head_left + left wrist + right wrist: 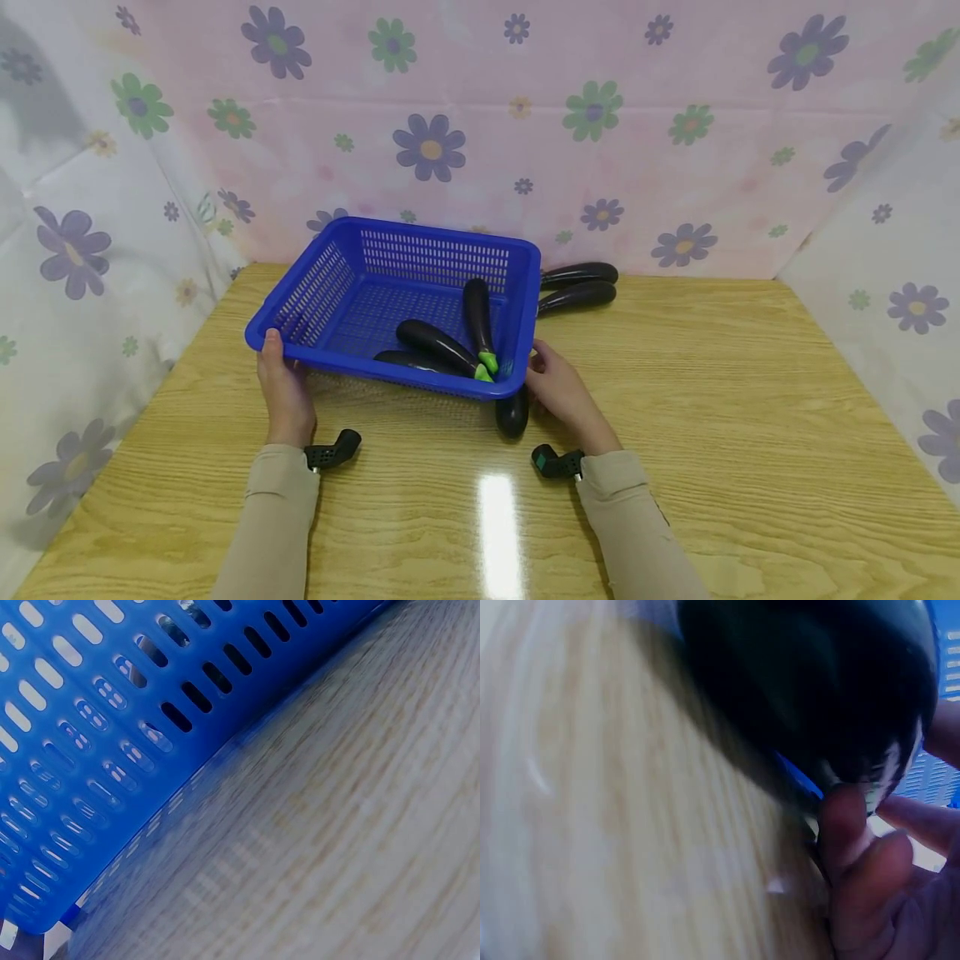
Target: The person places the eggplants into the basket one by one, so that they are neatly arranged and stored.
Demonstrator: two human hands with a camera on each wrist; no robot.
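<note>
Beige sleeves (273,525) lead to the left hand (287,398) gripping the blue basket (529,308) and the right hand (562,392), partly curled, its hold unclear, with three eggplants (477,317) already inside, one by that hand and two farther back outside

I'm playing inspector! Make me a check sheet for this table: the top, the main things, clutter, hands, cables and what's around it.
Surface: wood-grain table with a bright patch of glare near the front.
Main things: blue basket with three eggplants inside; two eggplants at its right, partly hidden behind it; one eggplant pokes out below its near right corner.
Clutter: nothing seen.
Hands: left hand holds the basket's near left corner, thumb over the rim; right hand is beside the near right corner and that eggplant, grip unclear.
Cables: nothing seen.
Surroundings: flowered cloth behind and on both sides.
</note>
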